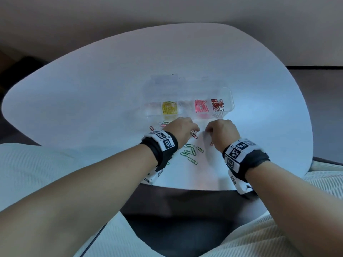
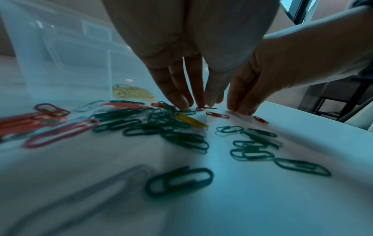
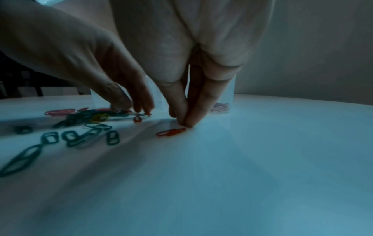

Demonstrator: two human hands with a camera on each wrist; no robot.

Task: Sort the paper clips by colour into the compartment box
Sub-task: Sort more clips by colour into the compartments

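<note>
The clear compartment box [image 1: 227,101] lies on the white table, holding yellow clips [image 1: 168,108], pink clips [image 1: 200,106] and dark red clips [image 1: 217,105] in separate cells. Just in front of the box, my left hand [image 2: 201,104] reaches down and its thumb and forefinger pinch a red paper clip [image 2: 204,108] at the table surface. My right hand [image 3: 184,123] stands beside it with straight fingers, tips together on the table. It touches the table at the end of an orange-red clip [image 3: 170,132] and holds nothing. Loose green clips [image 1: 191,152] lie near my wrists.
A mixed heap of green, red and white clips [image 2: 153,123] with one yellow clip [image 2: 189,121] lies left of my fingers. Two more red clips [image 2: 217,115] lie between the hands. The table's near edge [image 1: 185,189] is close behind my wrists.
</note>
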